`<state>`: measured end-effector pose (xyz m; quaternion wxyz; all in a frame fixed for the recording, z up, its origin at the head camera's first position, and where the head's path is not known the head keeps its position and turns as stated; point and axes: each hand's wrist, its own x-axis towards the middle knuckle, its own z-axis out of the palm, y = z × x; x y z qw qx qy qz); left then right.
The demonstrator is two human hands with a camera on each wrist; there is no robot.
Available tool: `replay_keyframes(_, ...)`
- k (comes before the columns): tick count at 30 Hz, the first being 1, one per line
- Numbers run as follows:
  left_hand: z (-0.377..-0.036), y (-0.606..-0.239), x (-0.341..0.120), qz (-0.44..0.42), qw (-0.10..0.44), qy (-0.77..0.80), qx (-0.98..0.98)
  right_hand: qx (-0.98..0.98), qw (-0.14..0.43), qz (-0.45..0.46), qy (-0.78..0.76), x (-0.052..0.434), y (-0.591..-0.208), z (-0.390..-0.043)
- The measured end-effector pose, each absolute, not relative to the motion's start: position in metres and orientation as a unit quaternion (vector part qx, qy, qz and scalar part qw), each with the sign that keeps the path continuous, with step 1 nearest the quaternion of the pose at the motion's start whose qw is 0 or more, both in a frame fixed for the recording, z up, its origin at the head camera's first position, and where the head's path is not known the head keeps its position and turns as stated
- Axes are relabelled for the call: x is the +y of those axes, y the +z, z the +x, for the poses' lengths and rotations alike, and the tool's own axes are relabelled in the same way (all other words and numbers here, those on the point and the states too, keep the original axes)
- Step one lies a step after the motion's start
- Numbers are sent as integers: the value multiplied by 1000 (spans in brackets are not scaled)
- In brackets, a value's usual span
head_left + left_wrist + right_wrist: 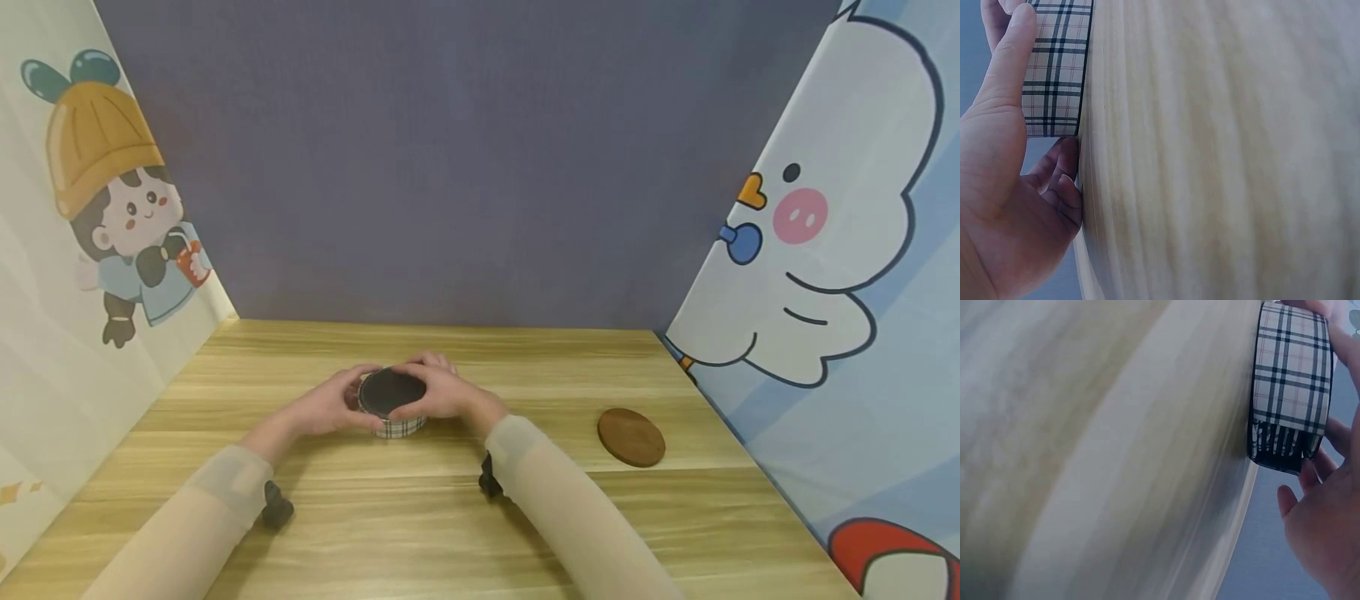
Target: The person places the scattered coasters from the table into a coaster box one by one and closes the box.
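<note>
A low round box (390, 392) with a dark top and a black-and-cream plaid side stands on the wooden table, left of the middle. My left hand (326, 407) holds its left side, thumb along the near wall and fingers toward the back. From the right, my right hand (446, 393) grips it too, thumb over the near top edge and fingers behind. The right wrist view shows the plaid wall of the box (1291, 369) with a cut-out at one end, where dark striped edges show inside. In the left wrist view, my thumb lies against the plaid.
A flat brown round disc (632, 437) lies on the table (420, 533) to the right of my right forearm. A dark grey panel (450, 167) rises behind the table. Cartoon-printed walls stand at left and right.
</note>
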<state>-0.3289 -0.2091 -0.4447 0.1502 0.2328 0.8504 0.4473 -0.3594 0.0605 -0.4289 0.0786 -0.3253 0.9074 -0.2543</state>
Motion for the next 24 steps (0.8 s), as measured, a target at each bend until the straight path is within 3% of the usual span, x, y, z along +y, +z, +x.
replay_keyframes(24,-330,-443,-205,237,152,457,844,913,80,-316,-246,64,-428,-359)
